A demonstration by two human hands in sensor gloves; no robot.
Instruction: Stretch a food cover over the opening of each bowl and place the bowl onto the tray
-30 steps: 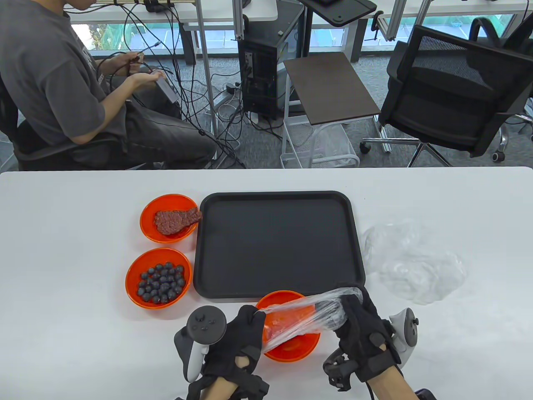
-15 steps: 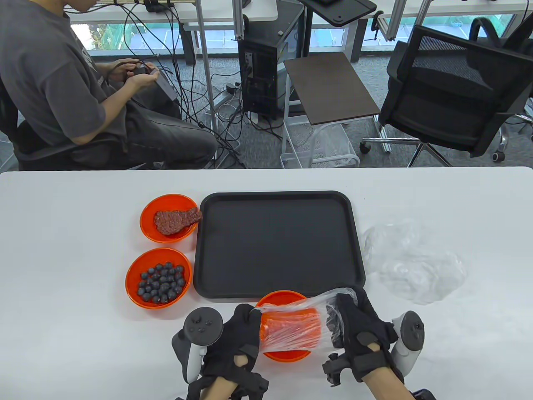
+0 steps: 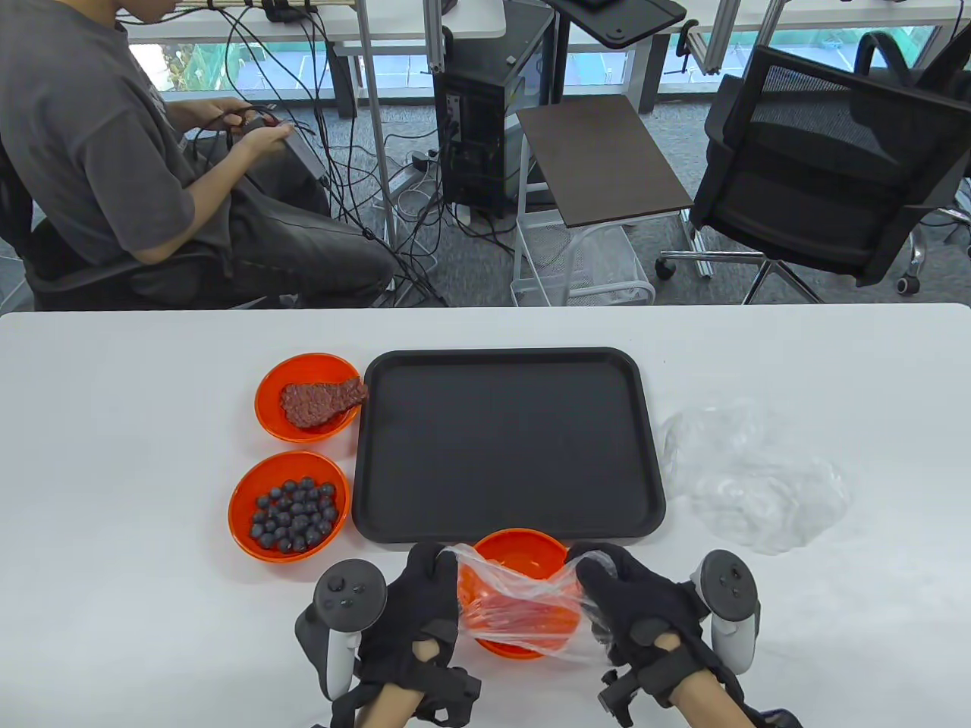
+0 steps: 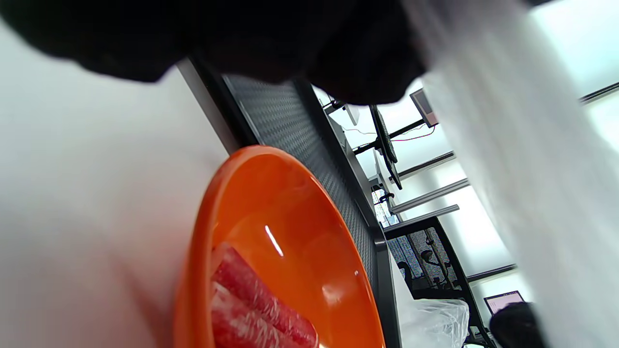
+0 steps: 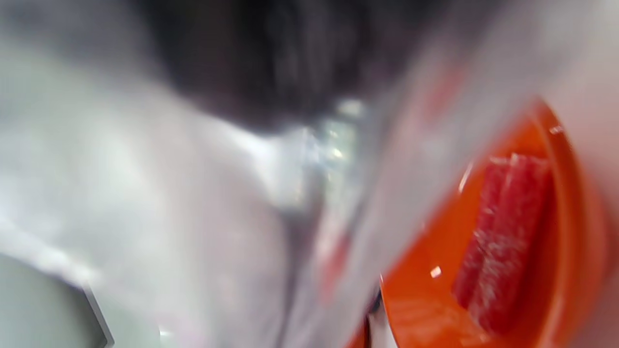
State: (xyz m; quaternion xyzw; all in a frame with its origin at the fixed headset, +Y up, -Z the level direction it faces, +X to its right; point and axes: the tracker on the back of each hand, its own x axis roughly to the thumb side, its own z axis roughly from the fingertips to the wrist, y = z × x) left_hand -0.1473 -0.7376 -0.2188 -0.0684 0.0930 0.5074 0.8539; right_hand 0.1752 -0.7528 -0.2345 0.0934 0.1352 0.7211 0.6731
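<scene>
Between them, the left hand (image 3: 413,607) and right hand (image 3: 633,607) are pinching a clear food cover (image 3: 523,603), stretching it side to side above the near orange bowl (image 3: 523,550) on the counter. Judged next: lowering the film's edges past the rim all round.

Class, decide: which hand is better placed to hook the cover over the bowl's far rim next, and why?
Neither alone. The left hand and right hand each pinch one end of the cover, flanking the bowl; both should likely move together.
</scene>
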